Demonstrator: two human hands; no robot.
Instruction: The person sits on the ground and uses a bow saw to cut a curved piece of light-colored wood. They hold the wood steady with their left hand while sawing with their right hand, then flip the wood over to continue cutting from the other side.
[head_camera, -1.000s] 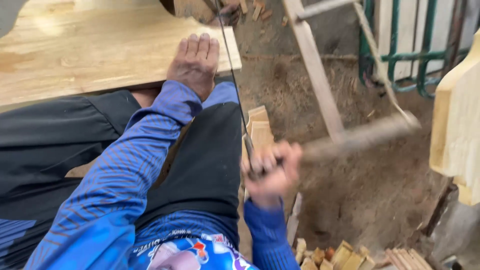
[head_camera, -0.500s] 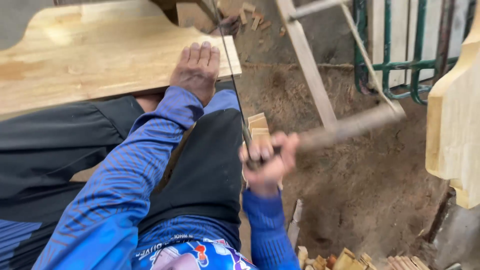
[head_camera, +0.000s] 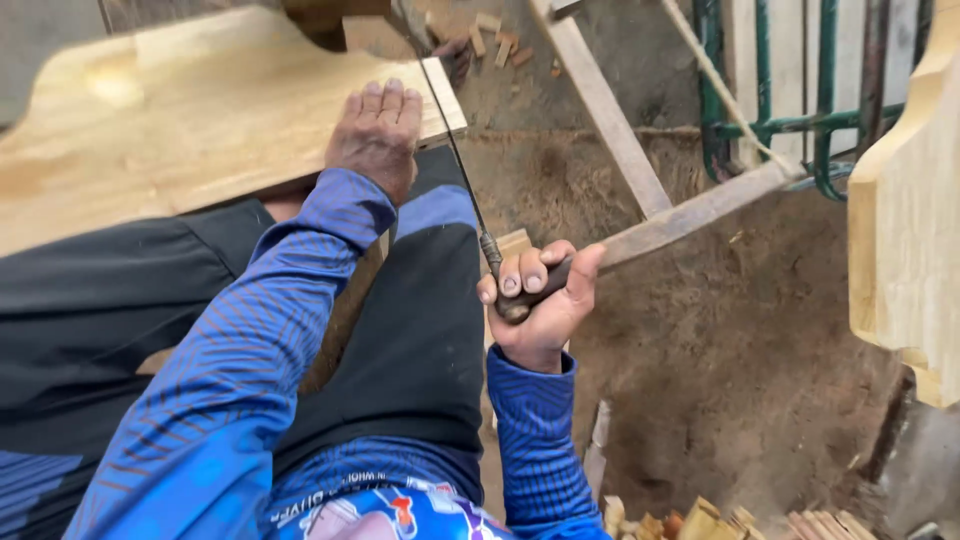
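Right hand (head_camera: 540, 300) clenched on the handle of a frame saw (head_camera: 660, 228). From the grip the thin blade (head_camera: 452, 150) runs up and away, long axis steeply angled toward the board (head_camera: 200, 130) edge; the wooden frame arm extends up and right. Left hand (head_camera: 378, 135) lies flat, fingers extended, pressing the board just left of the blade. Wood offcuts (head_camera: 730, 520) lie on the dirt below the grip

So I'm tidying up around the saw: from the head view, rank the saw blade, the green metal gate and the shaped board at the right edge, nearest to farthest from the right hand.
From the right hand:
1. Saw blade, just left of the hand, running up to the plank.
2. Green metal gate, upper right, by the wall.
3. Shaped board, far right edge.
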